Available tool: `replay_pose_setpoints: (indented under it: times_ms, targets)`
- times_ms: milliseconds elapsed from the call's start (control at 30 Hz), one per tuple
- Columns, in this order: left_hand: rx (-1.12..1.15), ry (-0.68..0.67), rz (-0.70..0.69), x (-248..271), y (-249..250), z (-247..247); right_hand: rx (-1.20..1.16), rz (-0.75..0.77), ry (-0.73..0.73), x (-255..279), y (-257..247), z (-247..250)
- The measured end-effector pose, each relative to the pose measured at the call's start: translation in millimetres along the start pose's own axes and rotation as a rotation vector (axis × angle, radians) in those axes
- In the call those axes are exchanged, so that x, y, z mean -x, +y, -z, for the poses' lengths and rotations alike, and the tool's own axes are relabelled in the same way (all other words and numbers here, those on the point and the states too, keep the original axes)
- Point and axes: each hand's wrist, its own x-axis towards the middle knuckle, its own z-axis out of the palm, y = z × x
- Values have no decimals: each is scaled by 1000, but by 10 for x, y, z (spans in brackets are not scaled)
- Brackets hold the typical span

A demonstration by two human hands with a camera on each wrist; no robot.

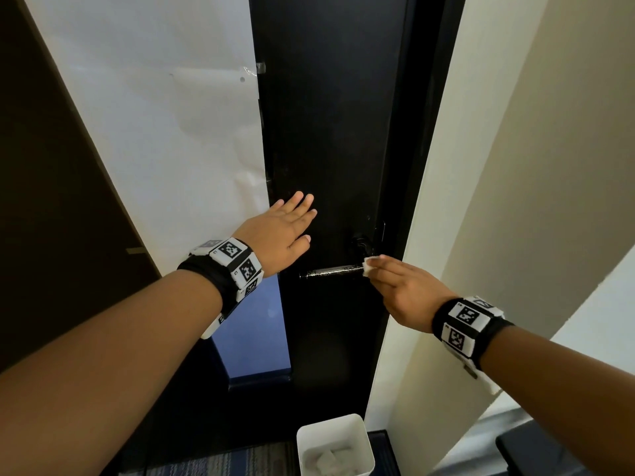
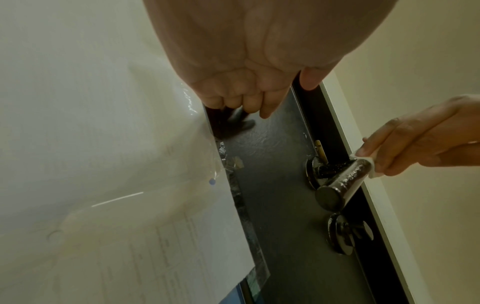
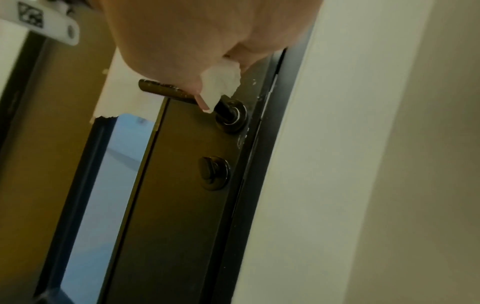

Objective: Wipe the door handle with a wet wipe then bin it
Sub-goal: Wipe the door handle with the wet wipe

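1. Writing first: on both wristbands (image 1: 237, 266) I see only square black-and-white coded markers with tiny characters too small to read. The white paper sheet (image 2: 182, 242) taped over the door's pane shows faint printed lines in my left wrist view, none legible.
2. My left hand (image 1: 280, 231) lies flat against the black door (image 1: 330, 132), fingers straight and slightly spread, near the paper's right edge, above and left of the handle. It grips nothing.
3. My right hand (image 1: 400, 286) pinches a folded white wet wipe (image 1: 370, 266) between thumb and fingers (image 2: 374, 144). The other fingers are loosely extended over it.
4. Wipe against handle: the wipe is pressed on the door handle (image 1: 330, 271), a dark horizontal lever, at its end nearest the round rose (image 3: 232, 118), close to the door's right edge. The lever's free end points toward the left hand.
5. Below the lever sits a round thumb-turn lock (image 3: 214, 172).
6. A white square bin (image 1: 335, 444) stands on the floor at the foot of the door, by its right edge, with a few crumpled white pieces inside.
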Motion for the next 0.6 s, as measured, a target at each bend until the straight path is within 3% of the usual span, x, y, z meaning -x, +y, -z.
replay_pose_setpoints:
  times_ms: [67,200,267,367,500,600]
  targets:
    - [-1,-3,4,0,6,4,-130,-214,98,57,-33,-20]
    - [-4,-4,5,-4,4,2,-782,-1065,303,-55,-198,44]
    - [-4,-5,5,-5,6,-4,-1129,-1397,372,-188,-221,44]
    - [-3,2,6,-5,10,-13,-1583,-1515,457,-389,-199,107]
    - [-8,1,6,-6,3,-17,-1943,-1535,520,-619,-180,137]
    - [-7,7,3,-6,1,-23,-2070,-1633,591,-676,-142,61]
